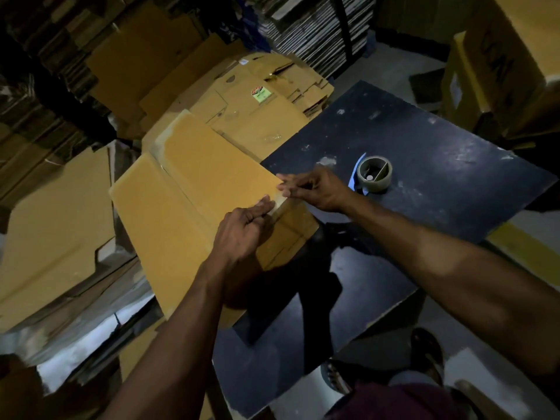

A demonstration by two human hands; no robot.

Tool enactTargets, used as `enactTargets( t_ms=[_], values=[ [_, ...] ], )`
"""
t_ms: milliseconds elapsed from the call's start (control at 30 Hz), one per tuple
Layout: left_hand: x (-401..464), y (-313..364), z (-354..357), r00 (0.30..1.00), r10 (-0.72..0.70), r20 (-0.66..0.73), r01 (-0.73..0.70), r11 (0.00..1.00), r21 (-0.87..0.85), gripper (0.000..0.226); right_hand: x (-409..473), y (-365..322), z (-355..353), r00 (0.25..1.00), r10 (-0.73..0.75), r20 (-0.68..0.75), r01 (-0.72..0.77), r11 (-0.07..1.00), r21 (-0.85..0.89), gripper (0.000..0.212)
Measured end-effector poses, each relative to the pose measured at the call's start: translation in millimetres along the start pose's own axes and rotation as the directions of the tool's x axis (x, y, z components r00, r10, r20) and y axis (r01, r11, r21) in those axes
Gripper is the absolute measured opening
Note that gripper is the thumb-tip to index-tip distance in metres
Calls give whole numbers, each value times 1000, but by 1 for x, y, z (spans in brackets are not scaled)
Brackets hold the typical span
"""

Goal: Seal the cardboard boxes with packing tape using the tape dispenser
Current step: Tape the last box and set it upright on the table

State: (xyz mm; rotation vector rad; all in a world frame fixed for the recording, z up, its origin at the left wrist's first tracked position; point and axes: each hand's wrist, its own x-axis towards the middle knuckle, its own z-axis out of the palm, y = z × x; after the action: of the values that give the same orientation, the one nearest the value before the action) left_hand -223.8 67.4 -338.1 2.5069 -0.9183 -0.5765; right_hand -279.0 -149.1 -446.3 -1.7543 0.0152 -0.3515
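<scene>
A flat brown cardboard box (194, 189) lies at the left edge of a dark blue table (439, 153). Both hands meet at the box's near right corner, over a pale strip of tape (280, 203). My left hand (242, 231) lies on the box with its fingers stretched out, pressing on the strip. My right hand (312, 189) reaches in from the right, its fingertips on the box edge just above the strip. A roll of packing tape (375, 174) on a blue dispenser stands on the table just right of my right hand.
Flattened cartons (260, 98) are piled behind the box, and more cardboard sheets (54, 237) lean at the left. Stacks of cardboard fill the back. A large box (497, 74) stands at the far right. My sandalled foot (424, 356) shows below the table's front edge.
</scene>
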Motion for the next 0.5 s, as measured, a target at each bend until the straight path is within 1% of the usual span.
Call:
enactTargets(
  t_ms=[100, 233, 300, 400, 433, 500],
  values=[
    [-1, -1, 1, 1000, 5, 8, -5, 1000, -7, 61, -1, 17, 1, 986, -167, -23, 166, 985, -55, 35],
    [1, -5, 3, 1000, -31, -4, 30, 998, -54, 57, -6, 37, 5, 957, -286, -42, 279, 952, -125, 41],
    [1, -7, 6, 999, -40, -1, 40, 998, -47, 57, -3, 33, 0, 951, -307, -21, 302, 944, -136, 40],
    [-4, -6, 7, 999, -50, 17, 50, 998, -33, 64, 0, 33, -6, 942, -334, 24, 331, 918, -219, 45],
    [-5, -5, 8, 998, -51, 24, 52, 998, -31, 66, 2, 34, -10, 941, -334, 58, 338, 914, -223, 48],
    [-7, -2, 9, 998, -58, 24, 58, 998, -24, 69, 3, 33, -18, 945, -301, 127, 322, 926, -196, 62]
  ],
)
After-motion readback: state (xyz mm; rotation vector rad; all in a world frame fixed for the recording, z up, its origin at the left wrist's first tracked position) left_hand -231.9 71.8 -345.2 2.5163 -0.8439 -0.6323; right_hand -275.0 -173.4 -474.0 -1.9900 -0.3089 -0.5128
